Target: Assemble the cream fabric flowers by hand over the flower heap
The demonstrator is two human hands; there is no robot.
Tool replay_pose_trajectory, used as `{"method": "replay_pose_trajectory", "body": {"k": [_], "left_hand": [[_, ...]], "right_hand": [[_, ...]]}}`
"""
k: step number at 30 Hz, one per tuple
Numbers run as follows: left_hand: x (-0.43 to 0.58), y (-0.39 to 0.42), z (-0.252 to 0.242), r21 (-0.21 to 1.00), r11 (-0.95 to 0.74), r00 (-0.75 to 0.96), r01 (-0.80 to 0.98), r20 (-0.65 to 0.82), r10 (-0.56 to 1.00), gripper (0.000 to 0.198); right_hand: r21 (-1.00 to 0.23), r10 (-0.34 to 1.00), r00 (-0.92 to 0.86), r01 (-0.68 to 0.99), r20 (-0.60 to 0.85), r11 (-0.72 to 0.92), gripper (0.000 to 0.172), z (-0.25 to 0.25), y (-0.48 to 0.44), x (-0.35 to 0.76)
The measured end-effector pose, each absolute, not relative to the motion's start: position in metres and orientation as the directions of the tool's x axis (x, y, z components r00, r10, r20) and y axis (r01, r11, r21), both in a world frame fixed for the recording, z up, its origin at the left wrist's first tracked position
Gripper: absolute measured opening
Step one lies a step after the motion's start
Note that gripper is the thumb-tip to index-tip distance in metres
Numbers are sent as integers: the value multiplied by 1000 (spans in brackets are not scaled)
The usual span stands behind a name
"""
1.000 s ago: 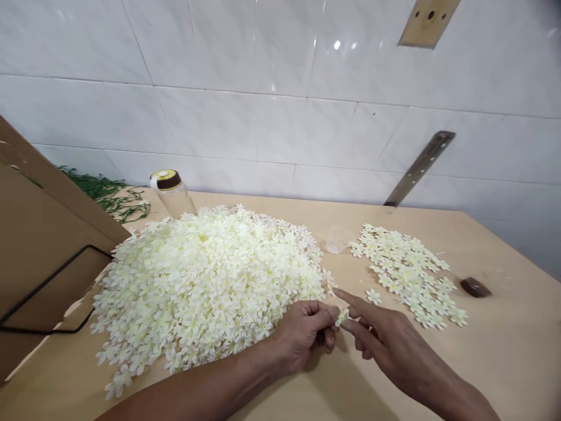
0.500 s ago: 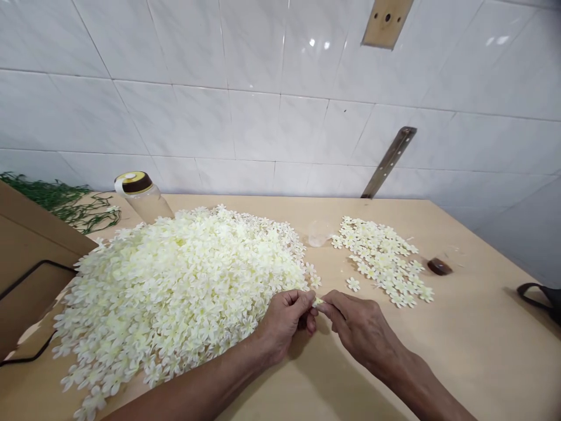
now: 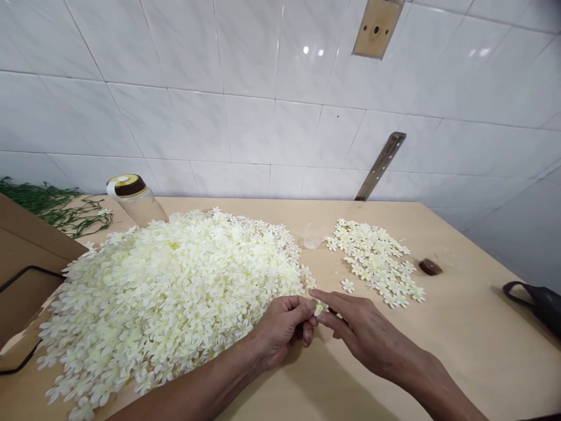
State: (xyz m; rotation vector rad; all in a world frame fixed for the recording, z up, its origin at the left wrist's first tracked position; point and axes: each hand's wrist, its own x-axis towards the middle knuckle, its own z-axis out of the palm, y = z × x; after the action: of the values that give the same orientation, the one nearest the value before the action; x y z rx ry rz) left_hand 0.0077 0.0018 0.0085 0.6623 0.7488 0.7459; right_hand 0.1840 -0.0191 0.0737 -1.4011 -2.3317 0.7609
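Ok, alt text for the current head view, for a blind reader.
The left hand pinches a small white flower, with the open right hand close beside it, over a tan table. A large flower heap lies to the left, a smaller batch to the right, and a clear bottle stands behind the heap.

Tan tbl (image 3: pixel 456 333) w/ lg flower pile (image 3: pixel 175 280), sm flower batch (image 3: pixel 372 254), btl (image 3: pixel 142 207), green strands (image 3: pixel 48 202).
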Motion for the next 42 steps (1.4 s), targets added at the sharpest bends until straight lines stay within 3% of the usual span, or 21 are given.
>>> {"method": "replay_pose_trajectory", "body": {"k": [8, 12, 18, 24, 28, 31, 35, 42], "left_hand": [[11, -3, 4, 779, 537, 439, -324, -379, 814, 45], [11, -5, 4, 802, 516, 425, -301, -372, 825, 47], [10, -5, 4, 836, 475, 412, -274, -344, 844, 46], [8, -1, 5, 813, 477, 369, -333, -353, 860, 36], [8, 0, 4, 811, 482, 378, -333, -353, 856, 36], [9, -1, 2, 788, 509, 406, -347, -362, 839, 34], [9, -2, 5, 800, 487, 374, -350, -358, 856, 31], [9, -6, 10, 803, 466, 392, -371, -320, 863, 32]], "right_hand": [[-512, 877, -477, 742, 52, 434, 18, 64, -19, 182], [-414, 899, -412, 800, 149, 435, 32, 44, -21, 183], [-306, 892, -400, 839, 212, 449, 35, 24, -19, 182], [-435, 910, -399, 804, 111, 406, 27, 23, -16, 181], [-544, 892, -447, 735, 60, 405, 37, 38, -17, 182], [-606, 878, -479, 704, -20, 370, 29, 49, -18, 182], [-566, 915, -401, 762, -34, 313, 22, 47, -19, 177], [-407, 927, -316, 834, 202, 373, 38, 28, -21, 178]]}}
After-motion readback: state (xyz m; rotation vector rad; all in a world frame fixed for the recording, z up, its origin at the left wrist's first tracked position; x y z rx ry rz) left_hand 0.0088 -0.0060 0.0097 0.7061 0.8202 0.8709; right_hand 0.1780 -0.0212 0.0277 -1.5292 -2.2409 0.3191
